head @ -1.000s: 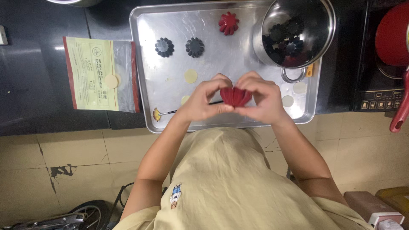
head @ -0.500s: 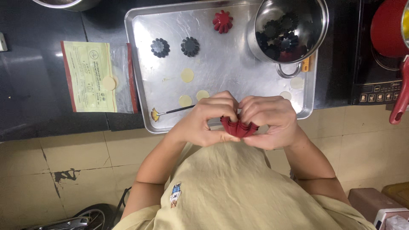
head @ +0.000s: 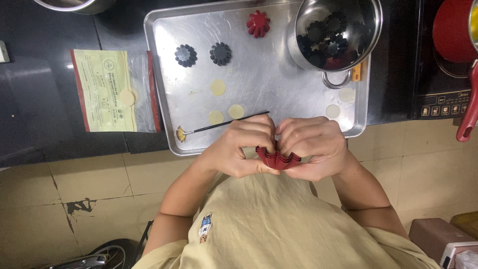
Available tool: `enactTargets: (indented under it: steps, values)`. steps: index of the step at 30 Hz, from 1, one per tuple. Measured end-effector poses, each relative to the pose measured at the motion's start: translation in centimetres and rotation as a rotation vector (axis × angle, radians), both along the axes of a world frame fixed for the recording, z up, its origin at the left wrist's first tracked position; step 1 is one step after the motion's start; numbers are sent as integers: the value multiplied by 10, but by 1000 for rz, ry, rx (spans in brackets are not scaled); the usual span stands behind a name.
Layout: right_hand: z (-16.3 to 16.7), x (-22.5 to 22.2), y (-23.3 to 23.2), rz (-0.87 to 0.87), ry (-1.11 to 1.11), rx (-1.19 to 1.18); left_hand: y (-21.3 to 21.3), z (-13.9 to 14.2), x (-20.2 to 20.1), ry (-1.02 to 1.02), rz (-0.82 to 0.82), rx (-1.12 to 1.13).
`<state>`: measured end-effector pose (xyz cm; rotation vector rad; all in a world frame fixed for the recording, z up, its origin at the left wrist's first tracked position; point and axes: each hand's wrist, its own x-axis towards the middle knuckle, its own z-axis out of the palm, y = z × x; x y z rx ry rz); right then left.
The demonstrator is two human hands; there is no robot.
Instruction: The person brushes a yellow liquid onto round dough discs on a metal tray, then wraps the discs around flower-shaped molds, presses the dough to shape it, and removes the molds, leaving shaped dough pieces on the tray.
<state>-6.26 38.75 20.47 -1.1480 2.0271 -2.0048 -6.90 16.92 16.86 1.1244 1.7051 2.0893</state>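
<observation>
Two hands meet over the near edge of the metal tray (head: 259, 74), both pinched onto one red fluted mould (head: 277, 158). The left hand (head: 242, 147) curls its fingers over the top of the mould with the thumb underneath; the right hand (head: 314, 145) does the same from the other side, fingertips pressing into the mould's middle, so the knuckles of both hands nearly touch. The mould sits just past the tray's front rim, close to the person's chest.

On the tray lie two black moulds (head: 203, 54), one other red mould (head: 258, 23), five pale dough discs (head: 218, 87) and one thin brush (head: 224, 124). A steel pot (head: 366, 35) on the tray's right end holds several more dark moulds, too piled to count. One plastic packet (head: 112, 89) lies left of the tray with a sixth disc on it.
</observation>
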Motion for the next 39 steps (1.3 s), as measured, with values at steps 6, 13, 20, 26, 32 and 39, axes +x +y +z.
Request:
enactTargets:
  steps: [6, 13, 20, 26, 32, 39]
  values:
    - [-1, -1, -2, 6, -11, 3, -2, -2, 0, -10, -7, -12]
    - [-14, -1, -1, 7, -40, 9, -4, -16, 2, -44, 15, -31]
    - [-73, -8, 13, -180, -569, -14, 4, -89, -14, -519, 58, -37]
    - [-143, -101, 106, -670, -143, 757, 56, -202, -91, -619, 405, -260]
    - [-204, -189, 148, -429, 288, 1433, 93, -223, -130, -479, 667, -544]
    - [-184, -200, 146, -403, 257, 1284, 87, -202, -116, 150, 960, -772]
